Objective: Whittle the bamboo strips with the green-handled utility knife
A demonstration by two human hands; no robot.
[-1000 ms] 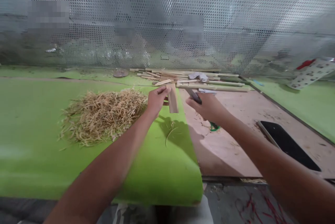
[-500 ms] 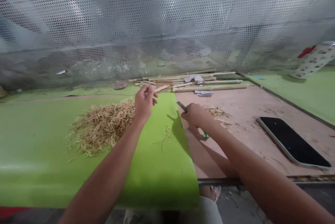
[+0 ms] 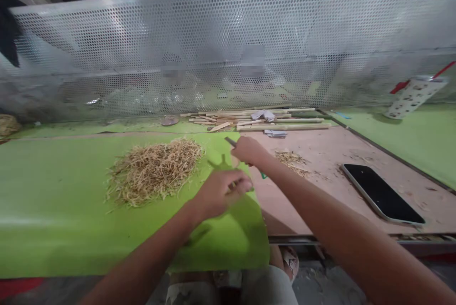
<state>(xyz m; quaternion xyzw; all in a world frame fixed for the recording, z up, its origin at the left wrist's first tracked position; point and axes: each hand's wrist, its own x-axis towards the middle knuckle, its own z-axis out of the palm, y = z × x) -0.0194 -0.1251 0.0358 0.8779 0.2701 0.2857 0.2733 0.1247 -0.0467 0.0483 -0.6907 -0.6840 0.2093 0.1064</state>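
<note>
My right hand (image 3: pixel 247 150) is closed around a tool with a flat grey tip (image 3: pixel 230 142). A green end (image 3: pixel 263 175) of it shows below the hand; its kind is not clear. My left hand (image 3: pixel 226 192) hovers over the right end of the green mat (image 3: pixel 57 186), slightly blurred. Its thumb and fingers curl together, and whatever is between them cannot be made out. A pile of thin, straw-coloured shavings (image 3: pixel 156 172) lies on the mat, left of both hands.
Several bamboo strips (image 3: pixel 285 127) lie along the back, below a perforated metal screen (image 3: pixel 213 34). A phone (image 3: pixel 383 193) rests on the pinkish board (image 3: pixel 306 210) at right, near small shavings (image 3: pixel 290 158). Beyond the board's dark edge stands a patterned tumbler (image 3: pixel 415 97).
My left hand has come down and to the right, from beside the shavings pile toward my body. My right hand, still gripping the tool, has shifted slightly left. The camera view has tilted up.
</note>
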